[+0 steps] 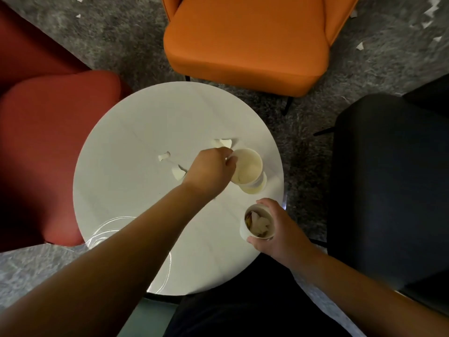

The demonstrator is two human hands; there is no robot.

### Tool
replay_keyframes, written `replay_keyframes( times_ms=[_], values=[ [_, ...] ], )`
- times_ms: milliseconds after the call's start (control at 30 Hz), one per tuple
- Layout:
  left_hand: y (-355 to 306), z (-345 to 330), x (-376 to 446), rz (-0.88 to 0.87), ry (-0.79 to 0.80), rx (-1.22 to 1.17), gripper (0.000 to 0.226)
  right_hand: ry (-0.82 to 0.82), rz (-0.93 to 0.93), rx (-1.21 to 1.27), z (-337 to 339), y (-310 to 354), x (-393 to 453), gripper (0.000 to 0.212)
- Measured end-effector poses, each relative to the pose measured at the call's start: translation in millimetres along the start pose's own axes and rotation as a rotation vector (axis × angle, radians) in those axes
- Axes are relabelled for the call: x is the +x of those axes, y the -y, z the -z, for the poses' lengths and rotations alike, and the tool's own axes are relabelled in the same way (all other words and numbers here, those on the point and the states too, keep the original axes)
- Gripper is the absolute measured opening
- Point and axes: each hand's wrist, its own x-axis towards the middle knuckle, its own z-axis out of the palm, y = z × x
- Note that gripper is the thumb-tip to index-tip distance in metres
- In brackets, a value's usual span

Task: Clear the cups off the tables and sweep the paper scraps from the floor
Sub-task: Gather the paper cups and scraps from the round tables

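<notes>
While the right hand [279, 229] is gripping a scrap-filled cup [258, 223] over the surface's [126, 186] edge, the left hand [210, 167] is pinching the rim of a tilting empty cup [249, 170]; tipping further risks scattering nearby scraps [178, 172].

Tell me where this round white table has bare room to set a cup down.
The round white table is bare along its far edge facing the orange chair and its left side by the red chair. It is crowded mid-right: torn paper scraps and the left hand at the cream paper cup.
</notes>
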Motion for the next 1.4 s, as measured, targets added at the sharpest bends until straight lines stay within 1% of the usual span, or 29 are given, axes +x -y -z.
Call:
replay_keyframes(
  times_ms=[67,233,400,567,667,733,800,933,1067,1133,1200,1333,1400],
  values=[
    [0,-14,0,0.010,0.041,0.036,0.030,-0.022,-0.001,0.010,3,-3,-4,0.073],
    [5,-47,-2,0.031,0.089,0.142,0.036,-0.088,-0.019,0.045,6,-6,-10,0.070],
    [14,-61,-4,0.090,0.131,0.079,0.039,-0.123,-0.043,0.129,16,0,-12,0.069],
    [21,-56,-7,0.116,0.200,-0.046,0.040,-0.173,0.091,0.131,47,32,-17,0.062],
    [25,-52,-11,0.118,0.202,-0.106,0.040,-0.214,0.139,0.161,61,54,-17,0.060],
    [31,-50,-16,0.136,0.177,-0.137,0.039,-0.243,0.165,0.190,63,62,-13,0.061],
    [39,-48,-22,0.184,0.127,-0.165,0.037,-0.263,0.179,0.178,60,66,-5,0.067],
    [65,-43,-40,0.294,-0.027,-0.194,0.033,-0.280,0.155,0.002,42,61,23,0.077],
    [102,-38,-65,0.427,-0.185,-0.172,0.030,-0.211,0.132,-0.155,19,45,51,0.077],
    [124,-36,-77,0.497,-0.238,-0.169,0.028,-0.217,0.137,-0.170,11,41,61,0.076],
    [141,-36,-87,0.539,-0.247,-0.175,0.028,-0.233,0.181,-0.169,6,39,68,0.076],
    [156,-43,-90,0.520,-0.196,-0.202,0.038,-0.240,0.243,-0.196,-2,43,75,0.075],
    [156,-49,-81,0.521,-0.206,-0.237,0.036,-0.247,0.258,-0.212,-4,46,77,0.075]
  ],
)
